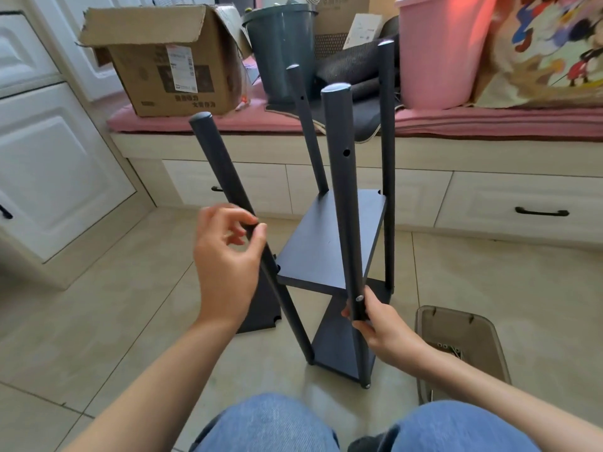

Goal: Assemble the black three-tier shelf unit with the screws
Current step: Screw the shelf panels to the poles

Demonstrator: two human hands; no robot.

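Note:
The black shelf unit stands on the tiled floor with several round poles rising from its bottom board (339, 350). A middle board (329, 243) sits between the poles. My left hand (228, 252) pinches the left front pole (225, 177), which leans outward to the left. My right hand (375, 324) grips the right front pole (342, 177) just below a silver screw head (359, 298). A third black board (264, 305) lies on the floor behind my left hand, mostly hidden.
A brown plastic tray (463, 334) holding screws lies on the floor at the right. Behind the unit is a low bench with drawers (489, 203), carrying a cardboard box (163, 60), a grey bin (284, 50) and a pink bucket (437, 50). White cabinet doors (49, 164) stand at the left.

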